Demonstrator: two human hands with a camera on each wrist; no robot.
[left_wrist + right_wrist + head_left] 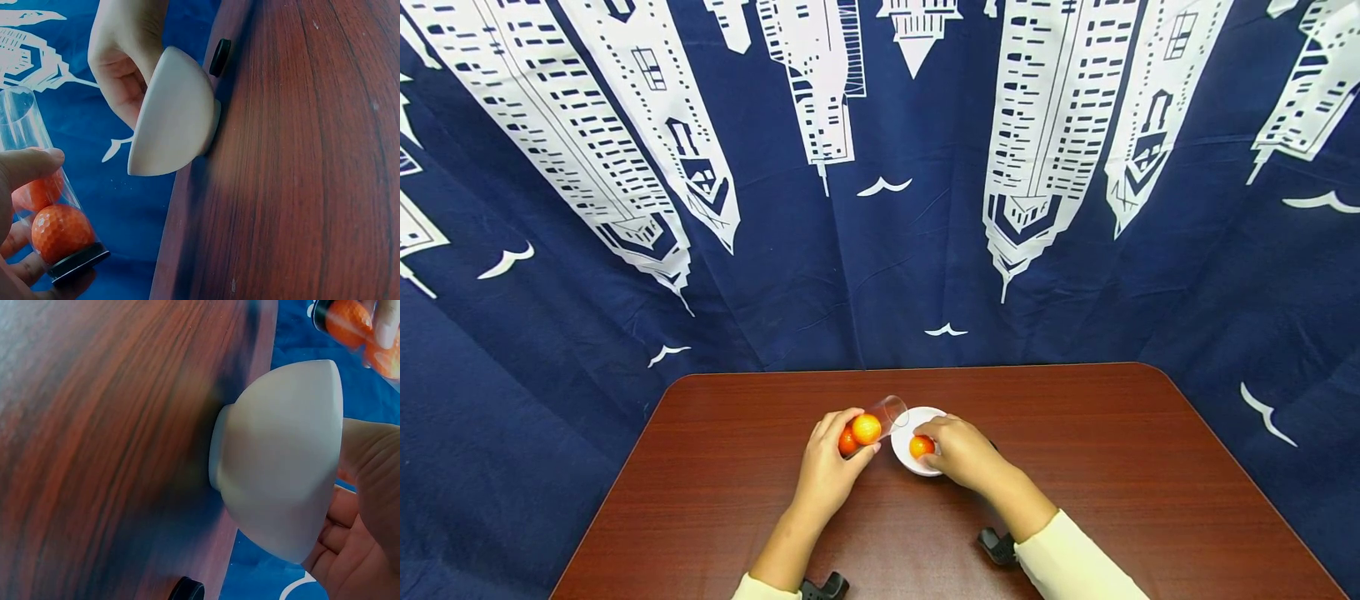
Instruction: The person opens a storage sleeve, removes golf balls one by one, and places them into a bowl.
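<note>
My left hand point(831, 462) grips a clear tube point(891, 411), which is tilted with its open end toward the bowl. Two orange golf balls point(62, 233) sit inside it, at the end closed by a black cap point(78, 262). A white bowl point(281, 456) stands upright on the table to the right of the tube. My right hand point(962, 454) reaches over the bowl's rim, and its thumb and fingers pinch another orange ball point(921, 447) inside. Both wrist views hide this ball and those fingertips behind the bowl's wall.
The brown wooden table point(1112, 467) ends just beyond the bowl. A loose black cap point(220, 57) lies on it, to the right of the bowl. Behind the table hangs a dark blue cloth point(910, 275) printed with white buildings and birds.
</note>
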